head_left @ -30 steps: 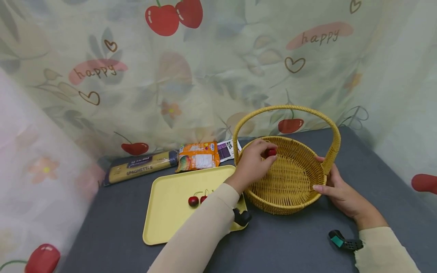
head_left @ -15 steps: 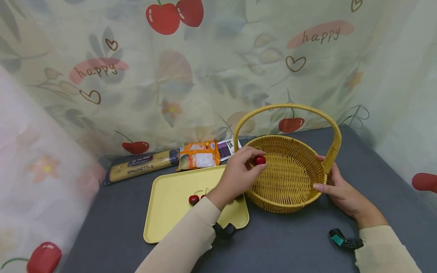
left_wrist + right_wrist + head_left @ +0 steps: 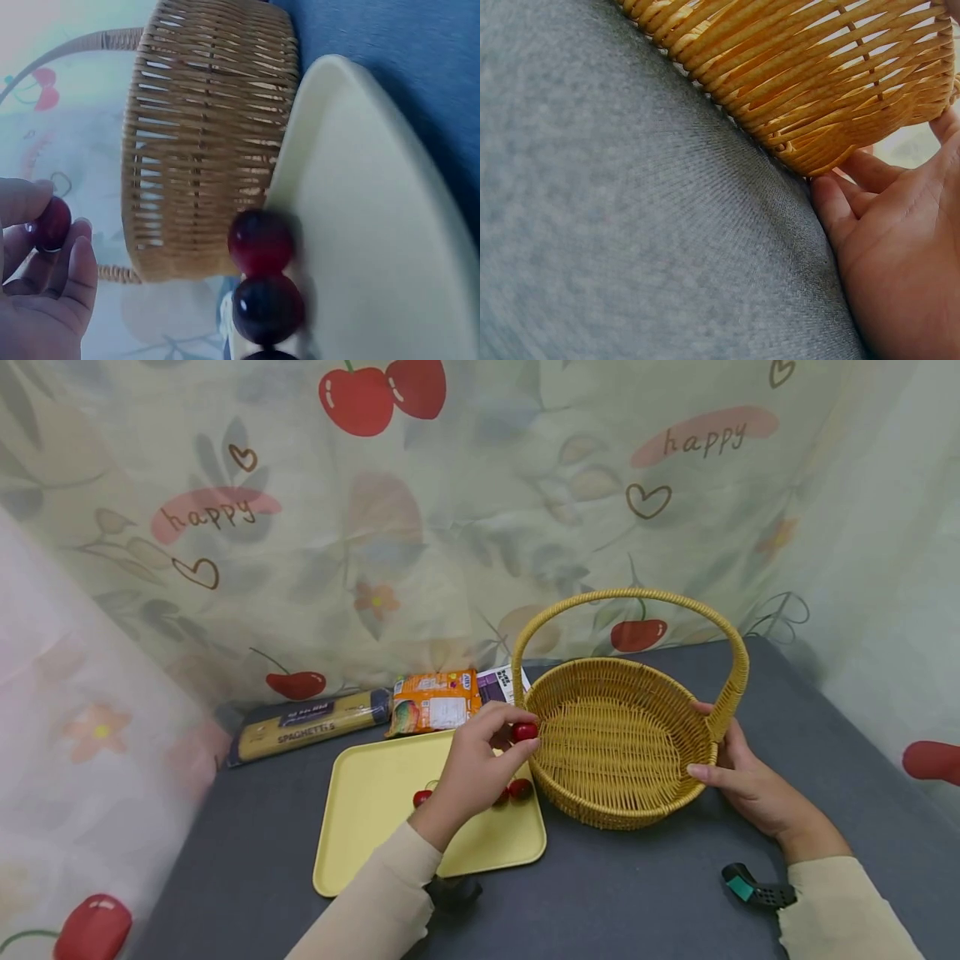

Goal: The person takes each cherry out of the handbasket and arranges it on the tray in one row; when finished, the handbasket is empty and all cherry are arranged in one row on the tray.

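Note:
My left hand (image 3: 476, 764) pinches a dark red cherry (image 3: 524, 732) between thumb and fingertips, above the tray's right edge and just left of the basket rim. In the left wrist view the held cherry (image 3: 52, 223) shows level with the basket's side. Several more cherries (image 3: 520, 789) lie on the pale yellow tray (image 3: 375, 827), some partly hidden behind my left hand. My right hand (image 3: 765, 793) holds the yellow wicker basket (image 3: 622, 814) by its right side at the handle's base, thumb over the rim. The right wrist view shows its fingers (image 3: 877, 176) against the basket's lower side.
Along the back lie a spaghetti pack (image 3: 311, 727), an orange packet (image 3: 435, 702) and a purple-and-white packet (image 3: 495, 689). The basket's tall handle (image 3: 630, 595) arches over its opening. A printed cloth (image 3: 450, 527) hangs behind the grey table (image 3: 600, 893).
My left hand has drawn back leftward out of the basket to above the tray's right edge, still pinching the cherry. The right hand and basket have stayed in place.

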`<state>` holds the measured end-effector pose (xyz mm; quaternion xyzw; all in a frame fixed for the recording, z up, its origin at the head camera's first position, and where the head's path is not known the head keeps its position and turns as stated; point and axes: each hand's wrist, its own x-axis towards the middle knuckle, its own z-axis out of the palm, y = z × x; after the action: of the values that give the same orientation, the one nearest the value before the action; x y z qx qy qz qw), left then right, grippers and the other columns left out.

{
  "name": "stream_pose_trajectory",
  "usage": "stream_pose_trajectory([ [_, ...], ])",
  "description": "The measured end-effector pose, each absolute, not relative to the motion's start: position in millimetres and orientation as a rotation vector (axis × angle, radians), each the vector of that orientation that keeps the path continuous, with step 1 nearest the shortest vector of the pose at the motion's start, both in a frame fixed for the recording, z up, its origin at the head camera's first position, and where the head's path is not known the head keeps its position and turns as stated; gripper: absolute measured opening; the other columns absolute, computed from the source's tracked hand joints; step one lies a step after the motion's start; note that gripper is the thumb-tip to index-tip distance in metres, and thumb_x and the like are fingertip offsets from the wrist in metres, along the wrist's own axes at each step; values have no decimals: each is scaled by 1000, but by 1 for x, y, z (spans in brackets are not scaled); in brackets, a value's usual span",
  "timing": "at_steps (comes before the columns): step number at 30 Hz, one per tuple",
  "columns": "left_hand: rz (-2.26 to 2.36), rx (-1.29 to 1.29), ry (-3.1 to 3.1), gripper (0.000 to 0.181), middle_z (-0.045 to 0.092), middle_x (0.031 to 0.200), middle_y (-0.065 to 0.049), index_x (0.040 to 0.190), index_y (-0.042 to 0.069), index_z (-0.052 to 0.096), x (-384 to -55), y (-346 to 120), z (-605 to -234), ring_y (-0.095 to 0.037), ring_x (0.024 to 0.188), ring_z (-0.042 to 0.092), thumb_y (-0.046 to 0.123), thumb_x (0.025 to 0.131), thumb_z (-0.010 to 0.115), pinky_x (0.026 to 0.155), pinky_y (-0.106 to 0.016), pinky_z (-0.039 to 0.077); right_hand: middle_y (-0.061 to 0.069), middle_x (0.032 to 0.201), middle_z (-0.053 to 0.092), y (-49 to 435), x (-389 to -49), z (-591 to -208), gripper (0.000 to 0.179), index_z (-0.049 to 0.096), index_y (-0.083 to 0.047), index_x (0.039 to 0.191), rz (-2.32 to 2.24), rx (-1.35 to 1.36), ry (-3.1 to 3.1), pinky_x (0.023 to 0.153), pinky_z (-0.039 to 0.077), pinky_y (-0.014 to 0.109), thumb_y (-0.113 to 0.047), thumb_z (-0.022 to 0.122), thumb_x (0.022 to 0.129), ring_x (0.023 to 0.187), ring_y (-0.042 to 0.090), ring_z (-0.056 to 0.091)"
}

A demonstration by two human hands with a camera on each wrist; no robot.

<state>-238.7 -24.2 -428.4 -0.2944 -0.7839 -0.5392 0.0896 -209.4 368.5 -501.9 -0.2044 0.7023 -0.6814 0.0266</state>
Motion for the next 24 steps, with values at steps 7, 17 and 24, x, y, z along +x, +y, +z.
stream_pose_trajectory([
  [7, -1639, -823, -2309, 23, 69, 113, -2, 121, 6, 78, -228, -49, -435, -18, 94, 68, 2, 99, 81, 82, -35, 61, 25, 163, 18, 368, -209, -500, 85, 11, -17, 171, -2129, -655, 2145, 107, 35, 19, 12, 55, 105, 144, 17, 41],
  [17, -1659, -646, -2349, 24, 69, 120, -2, 122, 6, 77, -213, -85, -449, -22, 98, 68, 3, 98, 82, 85, -34, 60, 20, 163, 18, 368, -209, -502, 85, 13, -19, 170, -2146, -652, 2139, 106, 35, 19, 14, 55, 104, 144, 16, 40],
  [24, -1729, -496, -2339, 26, 69, 121, -4, 122, 11, 77, -202, -114, -459, -26, 103, 66, 3, 98, 82, 87, -31, 59, 19, 164, 19, 367, -209, -502, 85, 14, -20, 171, -2138, -628, 2155, 106, 35, 19, 13, 55, 103, 144, 17, 40],
])
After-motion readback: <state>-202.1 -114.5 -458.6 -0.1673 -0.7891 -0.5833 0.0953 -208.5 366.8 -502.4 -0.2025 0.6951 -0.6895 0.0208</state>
